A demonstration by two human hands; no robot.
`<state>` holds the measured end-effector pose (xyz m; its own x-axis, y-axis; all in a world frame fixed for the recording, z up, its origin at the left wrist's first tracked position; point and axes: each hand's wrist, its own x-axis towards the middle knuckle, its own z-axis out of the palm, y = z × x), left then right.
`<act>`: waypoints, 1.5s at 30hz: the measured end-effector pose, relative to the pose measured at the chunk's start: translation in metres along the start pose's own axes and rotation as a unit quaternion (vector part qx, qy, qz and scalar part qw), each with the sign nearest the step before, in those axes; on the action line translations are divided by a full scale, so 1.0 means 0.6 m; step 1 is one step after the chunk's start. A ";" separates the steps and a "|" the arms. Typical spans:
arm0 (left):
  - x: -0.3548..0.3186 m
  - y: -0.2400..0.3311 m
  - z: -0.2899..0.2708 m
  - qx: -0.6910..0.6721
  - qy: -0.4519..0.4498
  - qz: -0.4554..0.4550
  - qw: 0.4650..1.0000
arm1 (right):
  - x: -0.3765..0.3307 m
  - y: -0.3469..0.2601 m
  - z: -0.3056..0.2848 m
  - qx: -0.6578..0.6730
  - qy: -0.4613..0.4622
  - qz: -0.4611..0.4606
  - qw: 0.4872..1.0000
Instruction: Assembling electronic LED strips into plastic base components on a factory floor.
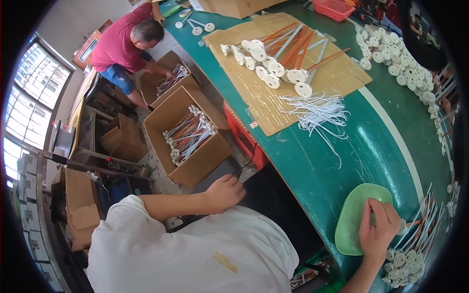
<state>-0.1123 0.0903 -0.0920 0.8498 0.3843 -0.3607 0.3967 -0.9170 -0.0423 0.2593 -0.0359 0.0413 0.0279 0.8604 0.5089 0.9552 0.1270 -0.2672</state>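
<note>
My left hand rests at my lap with its fingers curled into a loose fist, and nothing shows in it. Over a shallow green plastic tray, my right hand has thumb and fingers pinched together; anything between the tips is too small to make out. Beside that hand lies a heap of pins with round white heads and grey or orange shafts. Farther up the green table, similar round-headed pins lie on a flattened cardboard sheet. A bundle of thin white strips lies at the sheet's near edge.
Two open cardboard boxes of pins stand on the floor at left. A person in a red shirt bends over the farther one. More white-headed pins line the table's far right side, near a red basket. Shelving stands left.
</note>
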 end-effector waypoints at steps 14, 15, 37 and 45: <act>-0.078 -0.057 -0.117 0.070 0.069 0.013 0.995 | -0.008 -0.016 -0.037 -0.075 0.042 -0.062 0.994; -0.080 -0.063 -0.102 0.076 0.071 0.005 0.995 | 0.000 -0.022 -0.042 -0.072 0.050 -0.068 0.994; -0.140 -0.082 -0.029 -0.124 0.122 -0.038 0.984 | 0.018 -0.051 -0.058 -0.120 0.040 -0.103 0.987; -0.106 -0.024 0.028 -0.164 0.147 -0.298 0.929 | 0.016 -0.054 -0.063 -0.158 0.055 -0.088 0.982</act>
<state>-0.1779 0.0775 -0.0838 0.4833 0.8705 -0.0928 0.8710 -0.4674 0.1513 0.2400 -0.0505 0.0856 -0.1313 0.7777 0.6148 0.9912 0.0947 0.0920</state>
